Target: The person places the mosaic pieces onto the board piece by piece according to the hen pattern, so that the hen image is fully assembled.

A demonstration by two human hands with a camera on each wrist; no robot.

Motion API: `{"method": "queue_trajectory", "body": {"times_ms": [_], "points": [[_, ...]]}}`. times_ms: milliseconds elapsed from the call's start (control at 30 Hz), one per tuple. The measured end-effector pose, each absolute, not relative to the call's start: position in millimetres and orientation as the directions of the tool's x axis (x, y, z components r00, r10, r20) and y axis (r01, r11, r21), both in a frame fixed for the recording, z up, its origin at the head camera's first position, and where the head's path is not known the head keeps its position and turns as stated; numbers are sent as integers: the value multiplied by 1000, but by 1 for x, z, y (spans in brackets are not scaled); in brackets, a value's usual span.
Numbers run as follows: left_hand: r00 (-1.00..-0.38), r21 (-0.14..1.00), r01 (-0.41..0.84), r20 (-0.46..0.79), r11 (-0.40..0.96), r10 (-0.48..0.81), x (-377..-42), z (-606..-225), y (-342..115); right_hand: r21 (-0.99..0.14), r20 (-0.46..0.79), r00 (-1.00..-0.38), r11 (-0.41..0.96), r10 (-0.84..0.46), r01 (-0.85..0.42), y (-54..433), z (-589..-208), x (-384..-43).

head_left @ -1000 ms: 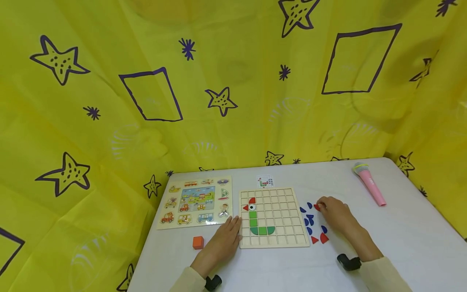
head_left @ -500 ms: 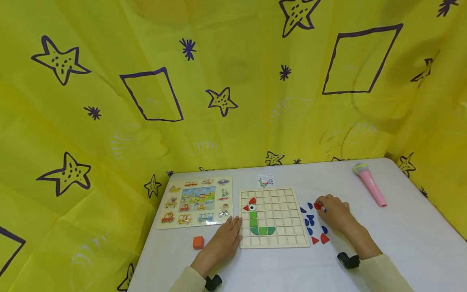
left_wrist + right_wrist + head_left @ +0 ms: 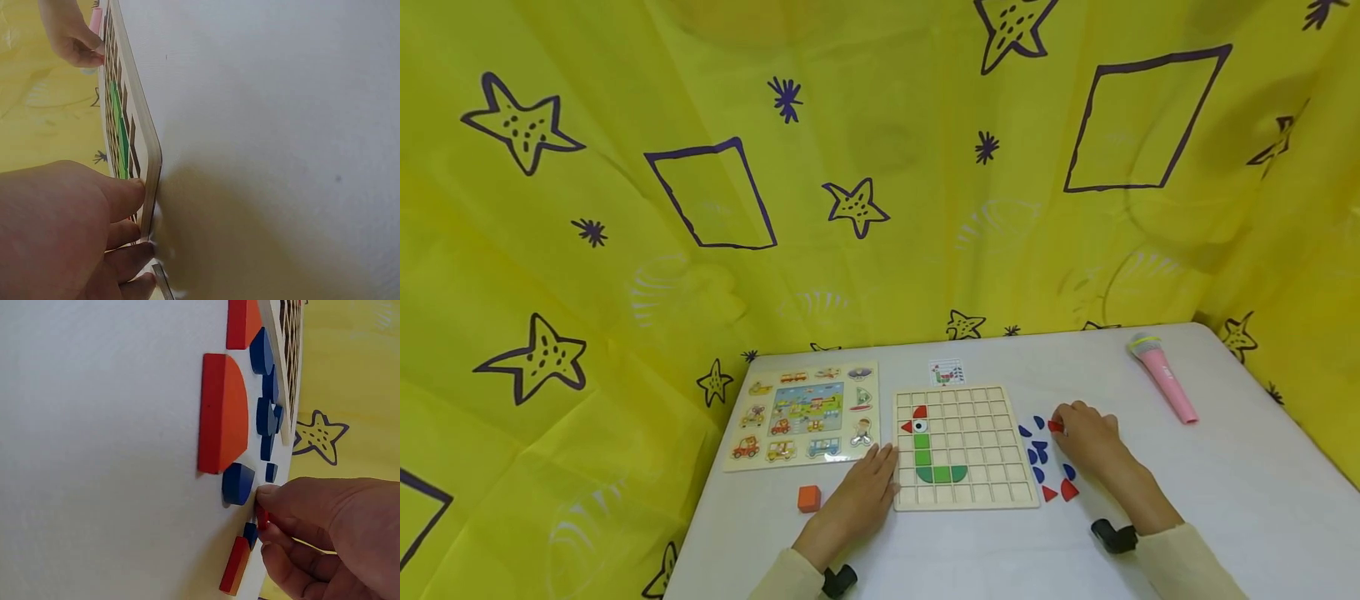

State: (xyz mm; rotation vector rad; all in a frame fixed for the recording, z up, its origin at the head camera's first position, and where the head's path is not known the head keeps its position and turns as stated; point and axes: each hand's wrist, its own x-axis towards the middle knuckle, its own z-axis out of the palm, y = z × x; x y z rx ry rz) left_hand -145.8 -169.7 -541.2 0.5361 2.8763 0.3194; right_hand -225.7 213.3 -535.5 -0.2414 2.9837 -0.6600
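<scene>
My right hand (image 3: 1086,437) pinches a small red puzzle block (image 3: 262,517) between thumb and fingers, just right of the wooden grid board (image 3: 992,450). Close by lie several blue rounded blocks (image 3: 1040,447), a red triangular block (image 3: 1049,494) and a red curved-edge block (image 3: 1069,490). In the right wrist view a red-and-orange-looking block (image 3: 234,565) sits beneath the fingers. My left hand (image 3: 863,492) rests against the board's left edge, its thumb touching the border in the left wrist view. Red, white and green blocks form a bird's head, neck and body on the grid.
A small picture card (image 3: 946,372) lies behind the board. To the left are a vehicle picture puzzle (image 3: 737,425) and an orange cube (image 3: 808,498). A pink toy microphone (image 3: 1165,379) lies at the back right. Yellow patterned cloth (image 3: 880,275) hangs behind the white table.
My right hand stays over the loose blocks with the red block at its fingertips, its fingers shifting slightly. The left hand and the blocks on the board keep their places.
</scene>
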Motion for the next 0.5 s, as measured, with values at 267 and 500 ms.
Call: {"method": "queue_trajectory", "body": {"times_ms": [267,500], "points": [[-917,242,324,-159,915,366,-146,-540,-169,-459,-8,-982,874,-187,-163,185,-518,-217],[-916,249,324,-158,913,368,-146,-541,-170,-555,38,-936,772,-350,-311,128,-519,-207]]}}
